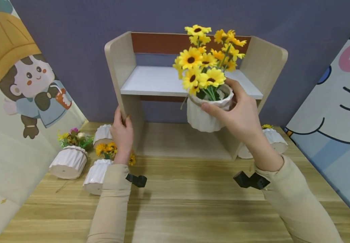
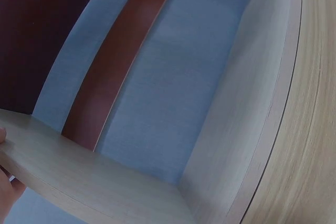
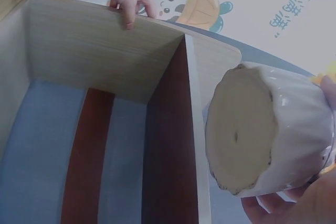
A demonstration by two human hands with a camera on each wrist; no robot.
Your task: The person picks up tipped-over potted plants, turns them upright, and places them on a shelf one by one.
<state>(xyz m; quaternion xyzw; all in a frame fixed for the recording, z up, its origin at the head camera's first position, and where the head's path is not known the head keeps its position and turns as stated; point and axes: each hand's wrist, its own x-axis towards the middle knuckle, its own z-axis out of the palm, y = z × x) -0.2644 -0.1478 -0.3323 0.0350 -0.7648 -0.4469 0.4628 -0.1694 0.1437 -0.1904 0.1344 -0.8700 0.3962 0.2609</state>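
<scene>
My right hand point(image 1: 244, 113) grips a white fluted flowerpot point(image 1: 205, 116) by its rim, fingers behind and thumb in front. Yellow artificial daisies point(image 1: 191, 59) rise from the pot, which is held up in front of a small wooden shelf unit's white middle board point(image 1: 153, 81). In the right wrist view the pot's flat underside point(image 3: 239, 132) shows, apart from the board. My left hand point(image 1: 122, 135) holds the front edge of the unit's left side panel point(image 1: 129, 114); its thumb and fingers lie on either side of that edge.
Left of the unit, several white pots lie tipped over on the wooden table point(image 1: 175, 202), including one with mixed flowers point(image 1: 68, 162) and one with orange flowers point(image 1: 97, 175). More white pots point(image 1: 275, 140) lie at the right, partly behind my right arm. A purple-grey wall point(image 1: 71, 50) stands behind.
</scene>
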